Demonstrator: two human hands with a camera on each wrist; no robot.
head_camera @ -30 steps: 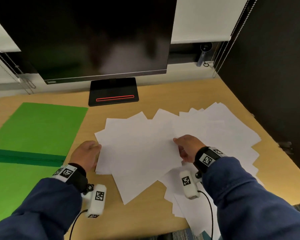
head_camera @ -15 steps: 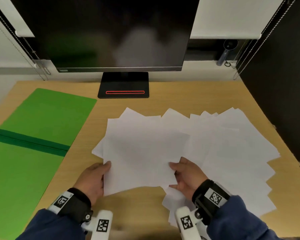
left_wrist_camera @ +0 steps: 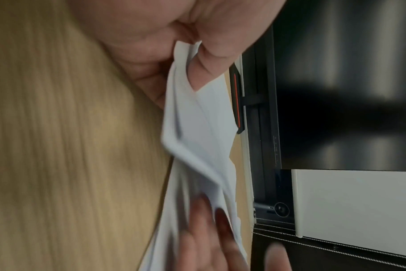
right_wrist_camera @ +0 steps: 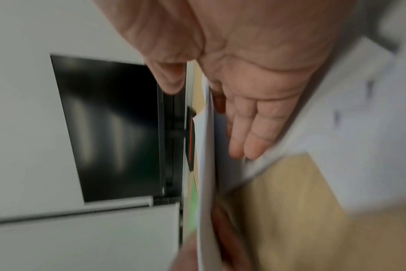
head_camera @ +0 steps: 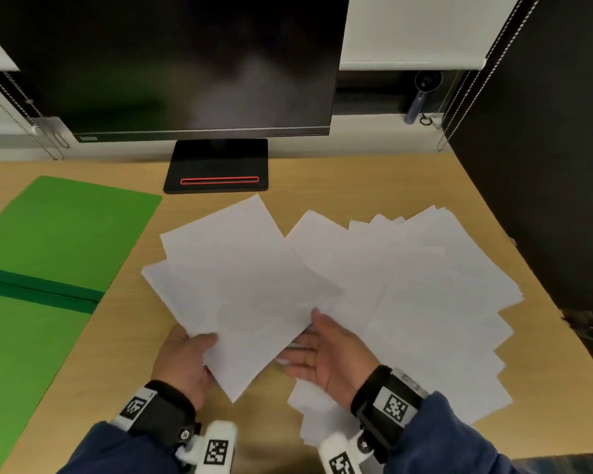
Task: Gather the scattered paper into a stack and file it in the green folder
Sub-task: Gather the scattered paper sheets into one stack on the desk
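A sheaf of white paper sheets [head_camera: 243,285] is lifted off the desk at a tilt. My left hand [head_camera: 199,343] grips its near left edge; in the left wrist view the thumb and fingers [left_wrist_camera: 204,55] pinch the paper [left_wrist_camera: 197,128]. My right hand [head_camera: 308,340] lies palm up with straight fingers [right_wrist_camera: 250,132] under the sheaf's right edge [right_wrist_camera: 205,165]. More scattered paper [head_camera: 425,302] fans out over the desk's right half. The green folder [head_camera: 48,251] lies open and flat at the left.
A dark monitor [head_camera: 185,63] on a black stand [head_camera: 216,165] stands at the back of the wooden desk [head_camera: 322,186]. A black partition [head_camera: 545,165] walls off the right side. Window blinds with cords hang behind.
Both hands have drawn back toward the near edge. The sheaf has come up off the desk and turned, and the right hand has rolled palm up beneath it.
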